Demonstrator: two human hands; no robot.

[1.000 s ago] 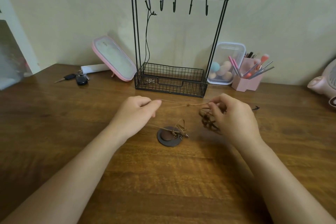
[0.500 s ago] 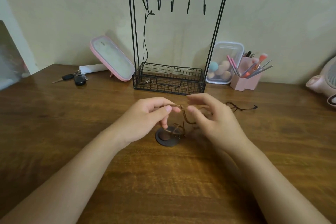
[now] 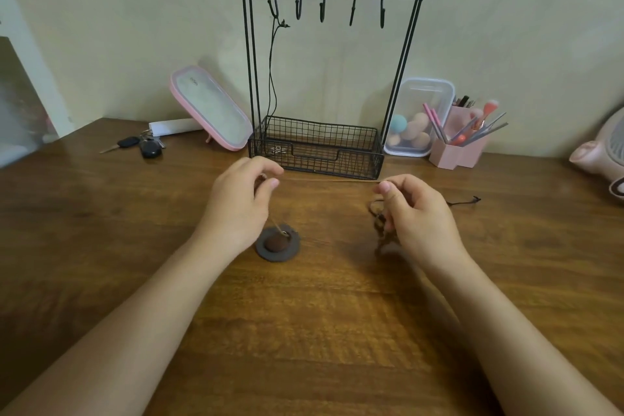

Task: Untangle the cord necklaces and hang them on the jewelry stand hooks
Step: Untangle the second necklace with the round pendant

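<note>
A black wire jewelry stand [image 3: 403,57] with several hooks stands at the back of the table. One thin black cord necklace [image 3: 271,78] hangs from its leftmost hook into the basket. My left hand [image 3: 241,203] pinches one end of a tan cord [image 3: 329,180], and my right hand [image 3: 413,213] pinches the other, so the cord is stretched taut between them. From my left hand the cord drops to a round dark pendant [image 3: 277,244] lying on the table. A knotted bunch of dark brown cord [image 3: 380,226] dangles under my right hand, and a black cord end [image 3: 466,202] trails behind it.
The wooden table [image 3: 304,331] holds a pink mirror [image 3: 211,108] and keys [image 3: 141,144] at back left. A clear box of sponges [image 3: 417,118], a pink brush holder [image 3: 461,149] and a pink fan [image 3: 604,152] stand at back right.
My hands were close together over the pendant; they have now drawn apart, pulling the tan cord straight. The dark tangle moved right with my right hand.
</note>
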